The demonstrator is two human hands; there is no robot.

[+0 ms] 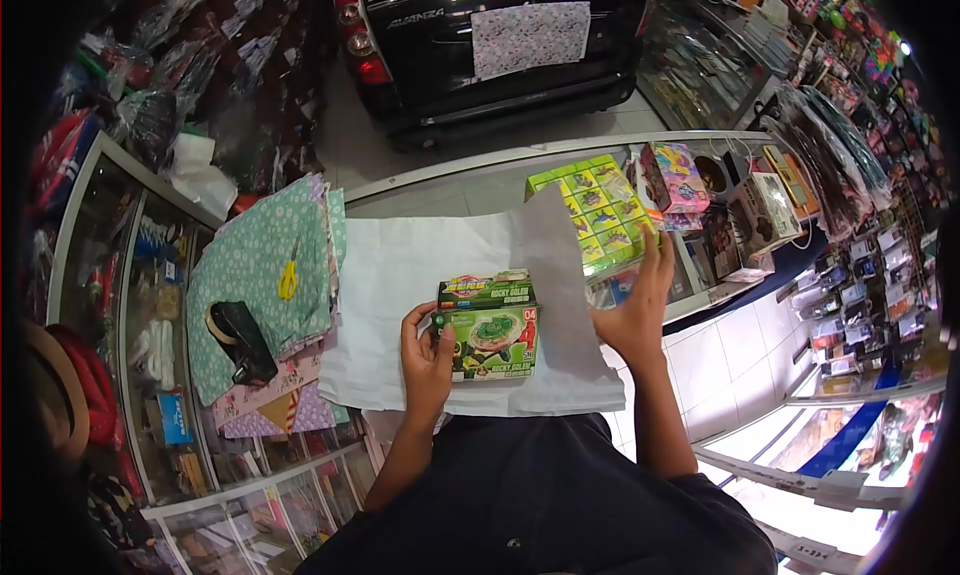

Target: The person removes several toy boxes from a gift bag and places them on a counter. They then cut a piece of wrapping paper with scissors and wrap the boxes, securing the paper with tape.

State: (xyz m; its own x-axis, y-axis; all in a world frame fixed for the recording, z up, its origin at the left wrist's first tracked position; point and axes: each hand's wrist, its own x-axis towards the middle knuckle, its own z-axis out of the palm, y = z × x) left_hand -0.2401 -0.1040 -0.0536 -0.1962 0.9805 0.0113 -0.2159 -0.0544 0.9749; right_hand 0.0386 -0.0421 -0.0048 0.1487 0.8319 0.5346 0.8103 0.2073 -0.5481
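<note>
My left hand (427, 360) is grasping the green cardboard box printed ROCKY GOLEM (490, 343) by its left side; the box is sitting towards the near edge of the white paper sheet (385, 305) on the glass counter (470, 194). My right hand (638, 315) is hovering, fingers loose, by the sheet's right edge; I cannot tell whether it is touching. Holding the box square should stop the paper skewing.
</note>
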